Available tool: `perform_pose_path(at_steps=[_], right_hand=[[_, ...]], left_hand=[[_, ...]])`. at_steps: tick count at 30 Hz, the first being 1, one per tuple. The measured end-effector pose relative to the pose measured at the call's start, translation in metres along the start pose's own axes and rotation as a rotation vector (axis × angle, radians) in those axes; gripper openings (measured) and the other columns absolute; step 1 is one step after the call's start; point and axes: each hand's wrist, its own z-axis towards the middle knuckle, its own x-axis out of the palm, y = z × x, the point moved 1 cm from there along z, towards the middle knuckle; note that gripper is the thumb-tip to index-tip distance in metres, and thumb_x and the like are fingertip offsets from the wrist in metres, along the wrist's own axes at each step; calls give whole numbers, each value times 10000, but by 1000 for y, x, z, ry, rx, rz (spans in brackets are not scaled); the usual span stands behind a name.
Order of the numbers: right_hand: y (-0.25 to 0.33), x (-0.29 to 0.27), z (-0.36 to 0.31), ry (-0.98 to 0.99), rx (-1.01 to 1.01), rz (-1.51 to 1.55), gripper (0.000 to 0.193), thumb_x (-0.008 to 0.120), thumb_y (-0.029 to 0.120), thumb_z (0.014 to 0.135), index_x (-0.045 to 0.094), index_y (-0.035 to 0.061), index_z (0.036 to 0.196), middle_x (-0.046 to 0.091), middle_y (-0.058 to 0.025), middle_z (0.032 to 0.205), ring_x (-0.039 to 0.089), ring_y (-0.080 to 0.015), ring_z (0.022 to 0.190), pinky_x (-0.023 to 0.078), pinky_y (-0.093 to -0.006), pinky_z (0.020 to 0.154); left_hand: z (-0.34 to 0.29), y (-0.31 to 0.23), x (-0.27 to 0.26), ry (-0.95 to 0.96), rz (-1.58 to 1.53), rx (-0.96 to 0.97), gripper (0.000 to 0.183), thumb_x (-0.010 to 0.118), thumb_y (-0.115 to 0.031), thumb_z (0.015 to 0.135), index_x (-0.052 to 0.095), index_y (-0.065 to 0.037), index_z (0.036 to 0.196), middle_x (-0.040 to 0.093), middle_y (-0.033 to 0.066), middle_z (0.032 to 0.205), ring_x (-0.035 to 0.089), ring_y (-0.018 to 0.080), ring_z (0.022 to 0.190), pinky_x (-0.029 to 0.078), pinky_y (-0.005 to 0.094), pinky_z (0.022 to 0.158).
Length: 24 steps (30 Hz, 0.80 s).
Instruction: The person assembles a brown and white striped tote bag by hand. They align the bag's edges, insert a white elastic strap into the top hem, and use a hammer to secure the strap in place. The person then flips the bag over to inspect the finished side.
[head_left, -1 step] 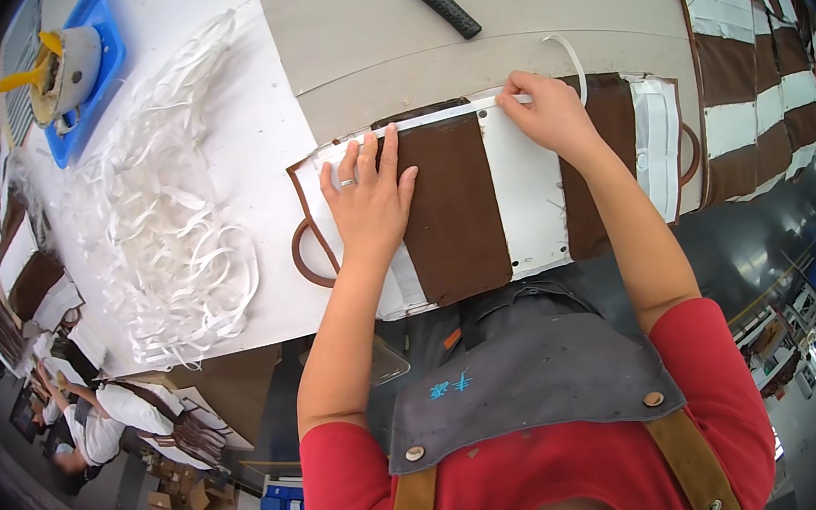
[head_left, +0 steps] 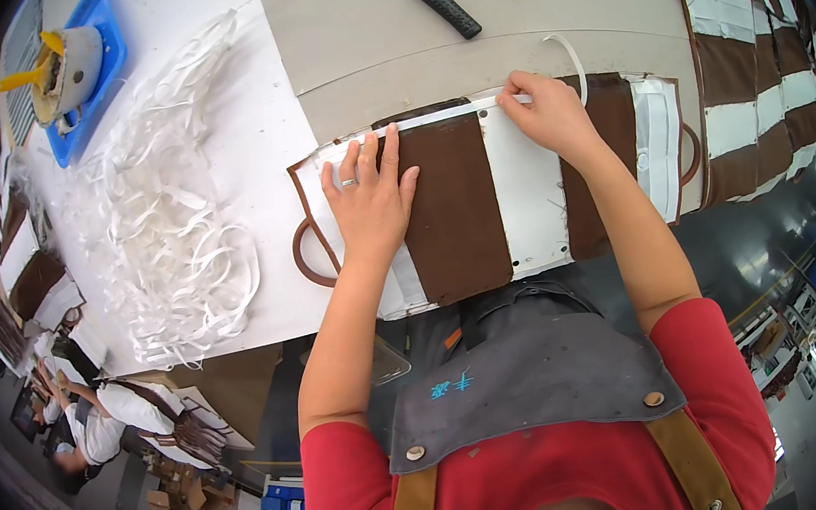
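Note:
A brown-and-white striped bag panel [head_left: 453,209] lies at the table's near edge, with a brown loop handle at either end. Along its far edge runs a narrow white strip [head_left: 440,114]. My left hand [head_left: 369,204] rests flat on the panel's left part, fingers spread, their tips touching the strip. Farther right, my right hand [head_left: 553,117] pinches the strip between thumb and fingers at the far edge. The strip's loose end curls up beyond that hand. Part of the strip is hidden under my fingers.
On the left lies a tangled heap of white strips [head_left: 174,231]. Behind it, a blue tray [head_left: 111,47] holds a pot [head_left: 79,63] with yellow handles. A black textured handle [head_left: 434,0] lies at the back. Striped panels [head_left: 731,127] are piled at right; another person works at lower left.

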Motion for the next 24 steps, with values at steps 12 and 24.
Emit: perform_pose_path(at_steps=[12, 24], right_hand=[[-2, -13, -1, 193, 26, 297, 239, 560, 286, 872, 582, 49, 868, 613, -96, 796, 570, -214, 737, 444, -323, 681], [1, -9, -8, 59, 13, 178, 235, 574, 246, 869, 598, 13, 877, 642, -155, 852, 615, -299, 783, 477, -366, 709]], left_hand=[[-6, -9, 1, 73, -113, 46, 580, 547, -364, 883, 409, -78, 1368, 364, 73, 1433, 302, 210, 1346, 158, 455, 1114], [-2, -17, 3, 55, -36, 25, 569, 550, -430, 874, 424, -192, 1376, 400, 89, 1392, 351, 245, 1297, 203, 487, 1077]])
